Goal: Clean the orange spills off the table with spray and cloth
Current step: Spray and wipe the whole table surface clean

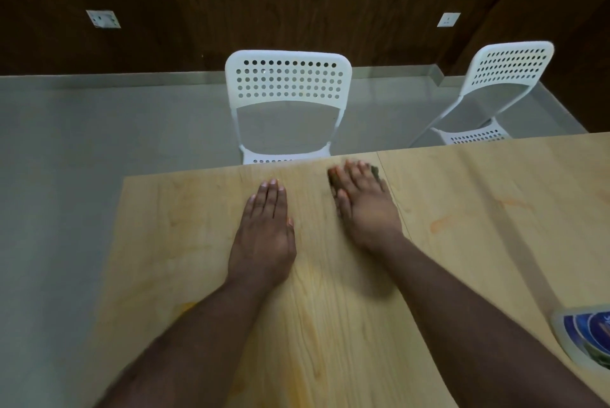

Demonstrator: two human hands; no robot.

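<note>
My left hand (264, 226) lies flat on the light wooden table (495, 259), fingers straight and together. My right hand (363, 203) presses flat on a dark cloth (333, 178) near the table's far edge; the hand is blurred and only the cloth's edges show around the fingers. Orange spill streaks (440, 224) mark the table to the right of that hand, with fainter ones (511, 203) further right. A yellow-orange smear (188, 307) sits near the left edge by my left forearm. A bottle (587, 338) with a blue label lies at the right edge, cut off.
Two white perforated chairs stand beyond the table, one (287, 77) straight ahead and one (508, 67) at the far right. Grey floor (82, 160) lies to the left and behind. A seam (392, 199) runs across the tabletop beside my right hand.
</note>
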